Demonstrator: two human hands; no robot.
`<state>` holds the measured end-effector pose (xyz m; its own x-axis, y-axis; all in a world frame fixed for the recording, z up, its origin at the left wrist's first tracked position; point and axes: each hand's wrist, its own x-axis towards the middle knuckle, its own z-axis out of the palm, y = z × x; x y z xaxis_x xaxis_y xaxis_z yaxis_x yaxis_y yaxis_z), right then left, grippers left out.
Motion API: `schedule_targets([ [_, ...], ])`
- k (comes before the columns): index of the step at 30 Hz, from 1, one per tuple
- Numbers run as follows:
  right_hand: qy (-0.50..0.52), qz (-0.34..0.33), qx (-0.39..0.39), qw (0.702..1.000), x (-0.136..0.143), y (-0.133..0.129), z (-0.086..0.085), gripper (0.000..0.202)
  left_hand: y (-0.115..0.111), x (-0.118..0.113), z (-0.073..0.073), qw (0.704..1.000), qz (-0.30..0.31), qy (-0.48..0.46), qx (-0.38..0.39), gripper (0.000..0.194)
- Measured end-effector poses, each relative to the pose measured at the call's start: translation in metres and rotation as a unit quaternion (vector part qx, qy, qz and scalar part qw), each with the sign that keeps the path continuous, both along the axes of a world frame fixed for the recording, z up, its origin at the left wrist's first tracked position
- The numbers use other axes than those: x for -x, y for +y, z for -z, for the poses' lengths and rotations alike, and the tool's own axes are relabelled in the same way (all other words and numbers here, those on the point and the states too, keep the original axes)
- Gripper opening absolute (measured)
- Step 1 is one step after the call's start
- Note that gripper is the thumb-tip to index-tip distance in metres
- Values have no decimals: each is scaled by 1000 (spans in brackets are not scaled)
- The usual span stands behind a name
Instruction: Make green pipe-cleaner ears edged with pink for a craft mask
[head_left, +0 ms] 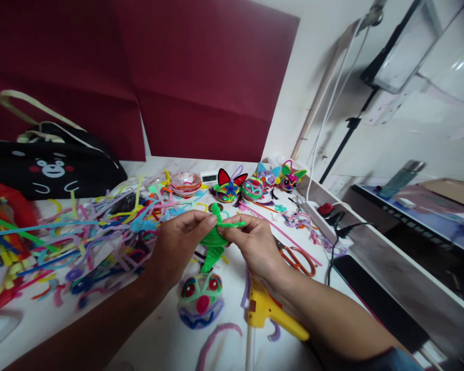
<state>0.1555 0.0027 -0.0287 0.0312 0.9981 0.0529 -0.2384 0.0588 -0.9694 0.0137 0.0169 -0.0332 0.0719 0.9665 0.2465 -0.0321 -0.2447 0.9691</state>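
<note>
Between my two hands is a bright green pipe cleaner piece (pixel 213 252), wound into a flat shape with a pointed lower end and a loose strand on top. My left hand (pixel 183 239) pinches its left side between thumb and fingers. On the other side, my right hand (pixel 251 239) pinches the strand and the right edge. Just below lies a round pipe cleaner face (pixel 201 301) with red eyes, a red nose and a blue and purple mouth. A yellow glue gun (pixel 272 312) rests under my right wrist, beside orange-handled scissors (pixel 297 260).
Loose coloured pipe cleaners (pixel 96 252) heap across the left side. Several decorated faces (pixel 228 190) stand at the back near a small white clock (pixel 209 178). A black bag (pixel 54 167) sits back left. At right are a power strip (pixel 328 221) and a dark phone (pixel 379 304).
</note>
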Motion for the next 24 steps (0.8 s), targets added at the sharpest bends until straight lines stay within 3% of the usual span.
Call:
schedule_targets([
  [10, -14, -55, -20, 998, -6, -1, -5, 18, -2, 0, -2, 999, -40, 12, -6, 15],
  [13, -13, -53, -23, 998, -7, 1, -4, 17, -2, 0, -4, 1000, -11, -8, 10, 15],
  [19, 4, -56, -22, 998, -9, 4, -5, 20, -4, -2, -13, 985, 49, -135, 98, 21],
  [24, 9, -54, -19, 998, -9, 4, -5, 23, -6, -1, -11, 993, 47, -77, 75, 13],
])
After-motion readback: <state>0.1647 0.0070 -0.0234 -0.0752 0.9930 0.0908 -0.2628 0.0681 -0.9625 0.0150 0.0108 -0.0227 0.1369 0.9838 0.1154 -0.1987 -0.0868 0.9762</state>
